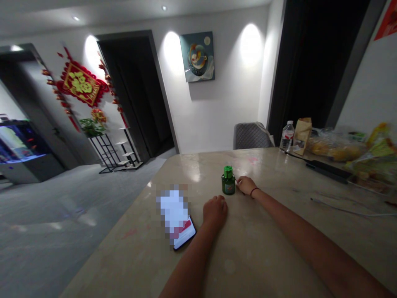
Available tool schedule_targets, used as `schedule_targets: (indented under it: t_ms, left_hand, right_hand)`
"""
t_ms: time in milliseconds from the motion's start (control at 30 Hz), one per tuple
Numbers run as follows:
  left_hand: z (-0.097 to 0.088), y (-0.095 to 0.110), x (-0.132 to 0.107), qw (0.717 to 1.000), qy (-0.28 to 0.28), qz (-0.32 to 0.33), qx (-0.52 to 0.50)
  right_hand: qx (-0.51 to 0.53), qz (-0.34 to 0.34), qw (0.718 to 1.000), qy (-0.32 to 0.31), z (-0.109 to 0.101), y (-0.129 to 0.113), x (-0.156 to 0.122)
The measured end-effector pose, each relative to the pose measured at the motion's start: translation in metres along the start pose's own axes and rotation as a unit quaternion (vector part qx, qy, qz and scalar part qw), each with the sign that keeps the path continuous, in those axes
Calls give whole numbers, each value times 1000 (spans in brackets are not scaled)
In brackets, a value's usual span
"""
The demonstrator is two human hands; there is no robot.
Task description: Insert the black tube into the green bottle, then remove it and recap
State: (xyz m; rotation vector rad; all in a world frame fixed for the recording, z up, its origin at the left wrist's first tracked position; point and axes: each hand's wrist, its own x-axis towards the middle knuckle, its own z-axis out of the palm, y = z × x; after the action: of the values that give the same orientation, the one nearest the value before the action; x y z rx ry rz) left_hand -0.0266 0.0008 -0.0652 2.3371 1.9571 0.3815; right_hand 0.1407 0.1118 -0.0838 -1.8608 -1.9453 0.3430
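A small dark-green bottle (228, 187) with a bright green ribbed cap (228, 171) stands upright on the table (254, 252). My left hand (215, 210) rests on the tabletop just in front of the bottle and to its left, fingers curled in, with nothing seen in it. Right of the bottle is my right hand (246, 185), a dark red band (254, 191) round its wrist. Its fingers are pinched together close to the bottle's side, by a thin dark thing too small to make out. Whether they touch the glass I cannot tell.
Left of my left hand lies a phone (185, 236), its lit screen mostly blurred out. On the right are a water bottle (287, 135), a paper bag (302, 134), bagged food (336, 145), a long black object (327, 171) and a white cable (347, 210). A grey chair (252, 135) stands behind.
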Motion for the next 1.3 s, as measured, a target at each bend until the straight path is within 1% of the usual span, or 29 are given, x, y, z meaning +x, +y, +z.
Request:
schedule_targets:
  t_ms: [167, 267, 367, 467, 567, 667, 800, 900, 967, 1067, 1133, 1200, 1267, 1300]
  left_hand:
    - [-1, 1, 0, 1000, -8, -6, 3]
    - [-3, 3, 0, 1000, -16, -12, -1]
    - [-4, 3, 0, 1000, -17, -11, 1]
    - [-3, 2, 0, 1000, -6, -4, 3]
    - [-1, 1, 1, 1000, 9, -22, 6]
    - [-1, -1, 1, 999, 10, -25, 17]
    - [-1, -1, 1, 999, 5, 16, 46]
    - [-1, 2, 0, 998, 2, 46, 47]
    - [-1, 4, -2, 997, -4, 70, 45]
    - [-1, 7, -3, 995, -8, 89, 42]
    - [-2, 7, -2, 995, -7, 93, 41]
    - [-1, 5, -2, 995, -2, 93, 38]
    - [0, 4, -1, 995, 8, 98, 25]
    - [1, 3, -1, 995, 14, 102, 15]
  right_hand:
    - [8, 4, 1000, -5, 6, -4, -7]
    - [18, -9, 1000, -12, 5, -4, -15]
    - [49, -21, 998, -30, 2, -5, -21]
    - [98, -19, 994, -40, -3, -4, -27]
    - [114, -20, 993, -25, -7, 0, -35]
    - [94, -58, 994, -10, -9, 8, -48]
    - [74, -109, 991, 22, -8, 20, -64]
    - [89, -125, 986, 59, -5, 25, -70]
    - [103, -130, 984, 72, -3, 26, -73]
    - [84, -160, 981, 65, -3, 23, -79]
    - [47, -218, 974, 48, -5, 19, -84]
    - [18, -283, 959, 31, -7, 15, -89]
    - [14, -316, 948, 26, -9, 12, -94]
    - [20, -316, 948, 28, -9, 11, -95]
